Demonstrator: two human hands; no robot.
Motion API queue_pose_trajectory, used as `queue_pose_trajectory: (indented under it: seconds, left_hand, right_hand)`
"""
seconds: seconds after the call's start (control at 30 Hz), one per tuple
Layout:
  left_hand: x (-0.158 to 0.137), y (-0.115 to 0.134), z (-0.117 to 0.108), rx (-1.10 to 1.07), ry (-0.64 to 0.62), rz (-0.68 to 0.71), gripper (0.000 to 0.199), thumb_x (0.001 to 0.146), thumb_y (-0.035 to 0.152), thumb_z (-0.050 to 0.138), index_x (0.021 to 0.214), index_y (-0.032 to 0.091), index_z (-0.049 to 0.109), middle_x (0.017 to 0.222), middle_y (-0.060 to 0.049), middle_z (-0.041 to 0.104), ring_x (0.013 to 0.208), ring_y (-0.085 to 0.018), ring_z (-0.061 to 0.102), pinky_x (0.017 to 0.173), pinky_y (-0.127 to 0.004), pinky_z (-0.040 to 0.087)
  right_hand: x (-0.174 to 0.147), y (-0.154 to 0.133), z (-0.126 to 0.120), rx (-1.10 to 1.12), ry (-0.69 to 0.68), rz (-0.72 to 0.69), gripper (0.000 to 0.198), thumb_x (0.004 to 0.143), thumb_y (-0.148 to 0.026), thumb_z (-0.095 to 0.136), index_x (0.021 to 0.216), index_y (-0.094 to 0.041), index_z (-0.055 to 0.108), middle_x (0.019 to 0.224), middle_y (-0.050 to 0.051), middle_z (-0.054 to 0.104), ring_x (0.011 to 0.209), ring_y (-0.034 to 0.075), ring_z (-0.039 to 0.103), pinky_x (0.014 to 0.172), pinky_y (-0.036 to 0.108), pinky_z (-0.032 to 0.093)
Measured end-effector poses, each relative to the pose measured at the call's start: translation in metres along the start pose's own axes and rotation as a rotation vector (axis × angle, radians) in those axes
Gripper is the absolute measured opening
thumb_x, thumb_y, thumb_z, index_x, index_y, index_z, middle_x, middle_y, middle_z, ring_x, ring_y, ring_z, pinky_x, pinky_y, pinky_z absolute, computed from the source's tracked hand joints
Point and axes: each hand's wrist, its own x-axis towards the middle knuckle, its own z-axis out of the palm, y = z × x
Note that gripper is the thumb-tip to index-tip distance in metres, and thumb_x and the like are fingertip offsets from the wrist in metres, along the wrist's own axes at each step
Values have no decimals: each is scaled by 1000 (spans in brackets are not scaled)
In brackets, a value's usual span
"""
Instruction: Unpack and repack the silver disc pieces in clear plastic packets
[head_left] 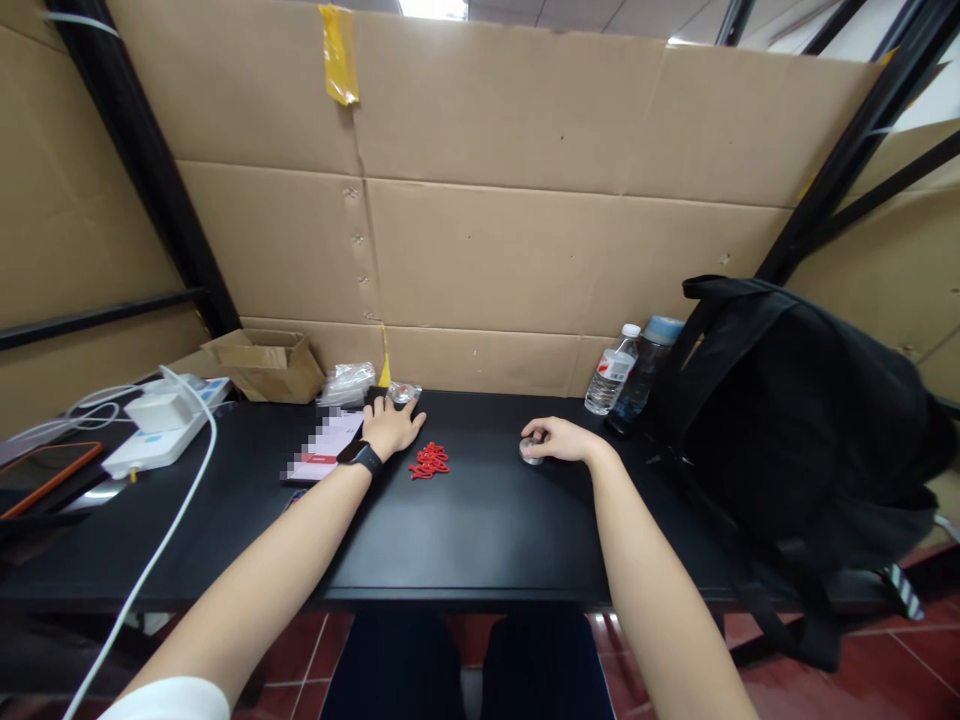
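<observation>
While your left hand (391,428) is lying spread by a shiny round object in clear wrapping (405,393), its fingertips are crowding the near edge, so you cannot tell about contact. Beside it, a tangled pile of thin red cords (429,461) is lying loose on the black table (480,540), neither hand handling it yet. Farther right, your right hand (561,438) is pinching a small round clear-and-silver container (532,453), partly hiding it and any contents.

"How is the bare left hand (388,428) posed?"
"Back upward, fingers (379,406) spread, its bare left forearm (274,570) slanting behind it."
"And the bare right hand (564,440)?"
"Well apart from it, thumb and fingers curled inward, wrist (602,455) bent, bare right forearm (660,570) behind."
</observation>
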Motion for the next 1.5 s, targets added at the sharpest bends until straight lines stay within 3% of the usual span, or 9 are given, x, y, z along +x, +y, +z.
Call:
queue_pose_trajectory:
  seconds: [0.1, 0.23, 0.33, 0.47, 0.57, 0.67, 0.8, 1.13, 1.5]
  left_hand:
    - [-5, 3, -2, -5, -21, 78, 63, 100, 64, 30, 151, 34, 51, 146, -18, 54, 139, -45, 37, 106, -57, 31]
    - [-15, 13, -8, -95, -35, 337, 55, 100, 64, 34, 147, 43, 53, 146, -10, 57, 142, -40, 35, 110, -59, 28]
    - [-22, 22, -14, -232, -10, 469, 53, 103, 62, 26, 148, 45, 49, 146, -5, 58, 140, -34, 39, 110, -58, 30]
    - [-25, 30, -18, -316, 2, 493, 55, 104, 61, 23, 141, 37, 56, 145, -4, 60, 139, -33, 41, 110, -57, 31]
    - [-23, 29, -14, -323, -39, 518, 52, 104, 58, 28, 140, 35, 58, 147, -4, 59, 139, -34, 41, 111, -59, 30]
    - [-18, 27, -7, -321, -46, 553, 49, 104, 55, 32, 141, 36, 56, 151, -3, 55, 141, -35, 38, 112, -60, 29]
    - [-14, 27, -4, -339, -66, 538, 48, 103, 52, 37, 143, 33, 55, 149, -5, 57, 141, -35, 39, 112, -60, 30]
    - [-13, 30, -8, -433, -95, 582, 46, 104, 47, 36, 144, 34, 54, 148, -3, 57, 142, -32, 38, 115, -59, 28]
    - [-25, 38, -22, -547, -215, 696, 63, 101, 42, 42, 161, 37, 25, 160, -2, 45, 149, -29, 31, 121, -55, 22]
  right_hand:
    - [-1, -1, 0, -4, 0, -10, 49, 75, -44, 79, 115, -16, 73, 95, 5, 68, 80, 16, 62, 73, 26, 46]
    - [-2, -3, 0, 7, 1, -15, 45, 78, -42, 77, 115, -16, 73, 91, 4, 69, 78, 17, 63, 72, 27, 46]
    - [-4, -12, 0, -44, 113, -29, 38, 78, -38, 78, 110, -18, 74, 95, 5, 69, 78, 17, 63, 72, 28, 46]
    - [-1, -33, 9, -123, 341, -177, 30, 82, -28, 75, 111, -19, 72, 109, 8, 68, 90, 18, 63, 83, 30, 48]
    - [4, -50, 25, -190, 359, -243, 33, 85, -25, 73, 118, -22, 69, 123, 9, 66, 107, 22, 62, 92, 35, 45]
    - [10, -64, 42, -351, 341, -204, 43, 88, -26, 69, 131, -27, 62, 132, 11, 65, 120, 28, 56, 96, 42, 37]
    - [16, -73, 56, -478, 319, -132, 49, 90, -24, 64, 138, -26, 55, 124, 13, 70, 117, 32, 56, 93, 44, 30]
    - [23, -67, 63, -369, 312, -97, 47, 90, -30, 66, 135, -32, 56, 126, 9, 70, 119, 30, 56, 90, 40, 27]
    - [21, -78, 65, -448, 413, -57, 36, 90, -44, 68, 121, -26, 60, 112, 8, 73, 111, 31, 56, 96, 50, 25]
